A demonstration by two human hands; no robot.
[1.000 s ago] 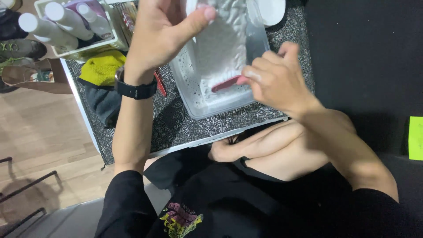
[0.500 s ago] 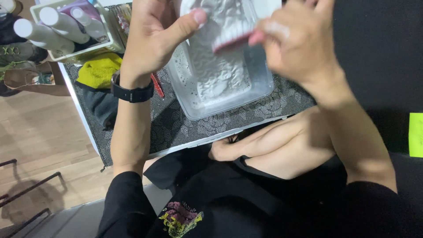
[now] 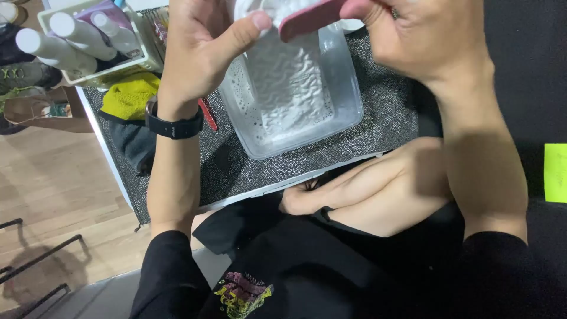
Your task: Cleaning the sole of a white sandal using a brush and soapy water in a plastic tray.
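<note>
Two hands raised over clear tub (image 3: 348, 88): right hand (image 3: 425, 35) pinched pink nail file (image 3: 310, 18); left hand (image 3: 201, 47) gripped white object (image 3: 248, 9).

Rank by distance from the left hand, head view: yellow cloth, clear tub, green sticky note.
From the left hand:
1. Clear tub, just below and right of it.
2. Yellow cloth, lower left.
3. Green sticky note, far right edge.

Soft, even light from above. The clear tub (image 3: 295, 100) shines a little. The hands at the top look blurry. The right side is dark.
</note>
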